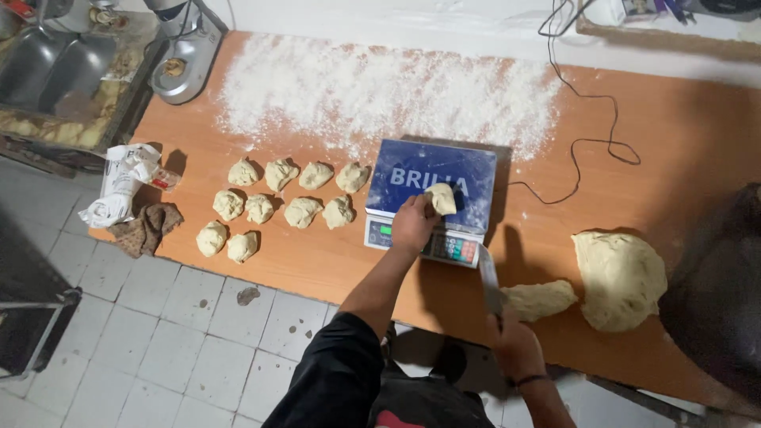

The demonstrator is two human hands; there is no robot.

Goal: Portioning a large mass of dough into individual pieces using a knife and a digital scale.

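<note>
Nearest to the camera is the right hand, low at the front edge of the wooden table. Its fingers are closed around the handle of a knife, and the blade points away from the person. The blade tip is just beside a small strip of dough, which lies on the table. To the right of this strip there is a big lump of dough, and the two almost touch.

A little farther, the left hand reaches over a kitchen scale with a blue top. The fingers pinch a small dough piece, which sits on the blue top of the scale, near its middle. I cannot tell if the piece rests with its full weight on the scale.

On the left of the scale, ten dough portions lie on the table in three loose rows, close to each other but mostly apart. Beyond them, at the left table edge, there are a crumpled white bag and a brown cloth.

Behind the scale, a wide patch of flour covers the wood. A black cable runs from the back across the table toward the scale. At the far left corner stands a grey machine.
</note>
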